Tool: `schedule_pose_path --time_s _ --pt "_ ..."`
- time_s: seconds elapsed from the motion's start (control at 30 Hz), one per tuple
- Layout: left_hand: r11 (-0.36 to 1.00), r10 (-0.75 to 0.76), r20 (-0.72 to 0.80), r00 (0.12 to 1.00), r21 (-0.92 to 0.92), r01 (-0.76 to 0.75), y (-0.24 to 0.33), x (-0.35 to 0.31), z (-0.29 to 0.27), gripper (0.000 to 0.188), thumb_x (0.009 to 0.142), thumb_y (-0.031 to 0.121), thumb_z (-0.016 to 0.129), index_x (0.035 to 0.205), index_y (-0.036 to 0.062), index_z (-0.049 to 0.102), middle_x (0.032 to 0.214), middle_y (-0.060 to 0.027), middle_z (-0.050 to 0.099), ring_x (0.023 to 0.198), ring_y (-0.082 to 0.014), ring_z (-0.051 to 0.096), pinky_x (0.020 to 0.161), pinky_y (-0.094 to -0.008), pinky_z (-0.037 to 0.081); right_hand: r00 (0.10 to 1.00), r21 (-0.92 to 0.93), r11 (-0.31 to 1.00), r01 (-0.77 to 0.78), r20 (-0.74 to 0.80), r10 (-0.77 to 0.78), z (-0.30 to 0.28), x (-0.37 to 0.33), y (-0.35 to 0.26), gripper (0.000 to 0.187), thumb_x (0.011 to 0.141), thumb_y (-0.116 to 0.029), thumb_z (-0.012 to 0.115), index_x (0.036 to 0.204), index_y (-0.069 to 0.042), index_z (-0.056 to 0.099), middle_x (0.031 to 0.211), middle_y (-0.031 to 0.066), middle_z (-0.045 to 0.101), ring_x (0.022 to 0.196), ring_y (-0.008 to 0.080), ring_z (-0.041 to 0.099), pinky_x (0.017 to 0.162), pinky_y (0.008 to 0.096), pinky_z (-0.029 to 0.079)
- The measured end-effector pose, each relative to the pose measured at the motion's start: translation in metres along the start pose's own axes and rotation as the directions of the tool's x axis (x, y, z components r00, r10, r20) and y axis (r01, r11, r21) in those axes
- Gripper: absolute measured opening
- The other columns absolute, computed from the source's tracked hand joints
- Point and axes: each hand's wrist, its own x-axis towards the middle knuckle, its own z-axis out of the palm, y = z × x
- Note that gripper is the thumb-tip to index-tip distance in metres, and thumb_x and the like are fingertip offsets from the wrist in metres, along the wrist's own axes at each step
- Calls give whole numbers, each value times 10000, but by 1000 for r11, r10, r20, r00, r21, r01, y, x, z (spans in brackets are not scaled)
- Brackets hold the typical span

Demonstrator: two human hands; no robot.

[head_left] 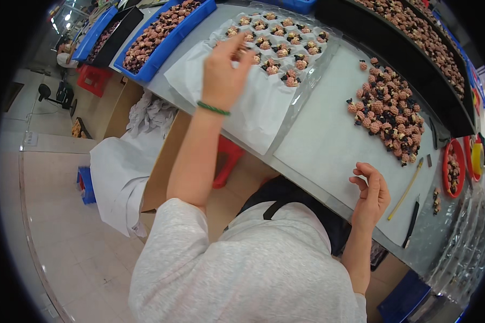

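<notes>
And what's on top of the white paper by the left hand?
Rows of small pink pieces sit on the white paper. The left hand hides a patch; anything behind it can't be seen.

Worktop (315,134) runs slantwise; white paper (253,121) over its left half, down to near edge. Rows of pink-and-dark clustered pieces (282,50) on it, toward far edge. Left hand (223,75), green wristband (214,108), bent over the leftmost ones; grip unclear, fingers blurred. Right hand (371,196) loosely curled above near edge, right half. Loose heap (390,107) of like pieces nearer far edge. Yellow stick (405,189), black pen (412,223) by near right corner; black bin (382,46) lines far edge
</notes>
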Motion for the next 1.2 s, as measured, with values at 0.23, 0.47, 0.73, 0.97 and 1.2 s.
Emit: schedule_pose_path --time_s 0.23,0.47,0.73,0.97,1.2 --pt "800 -144 93 985 596 61 -109 23 -40 359 726 178 610 1053 35 570 882 -113 620 776 -264 590 702 -335 465 998 35 998 -48 -34 49 0 0 4 266 896 -179 425 890 32 588 885 114 591 773 157 541 625 257 451" --pt "685 -335 311 890 728 4 -101 10 -26 542 869 439 330 1233 40 370 1327 -160 296 1254 -332 197 976 -541 167 997 -36 997 -63 -55 61 0 6 2 267 896 -182 423 885 28 588 884 110 591 765 148 541 626 255 451" --pt "606 -403 353 844 794 -43 -99 4 -29 627 864 492 303 1310 55 257 1364 -209 193 1279 -318 153 983 -544 151 928 -616 717 326 62 -368 -4 48 -11 163 780 -56 578 934 -4 588 867 79 596 759 154 557 644 254 452" --pt "909 227 113 967 332 -252 -2 -4 -11 331 827 208 538 1099 19 523 1177 -180 479 1124 -300 420 933 -392 322 739 -951 -7 308 244 -628 -35 95 -26 253 700 4 602 948 -43 593 867 100 584 667 221 560 614 274 453" --pt "775 16 483 875 -559 294 97 -79 56 192 794 64 574 969 -15 586 882 -69 596 786 -112 550 720 -233 435 940 -488 850 198 -152 -306 -30 61 -18 178 745 -9 614 920 5 583 795 64 599 672 151 570 616 237 465"
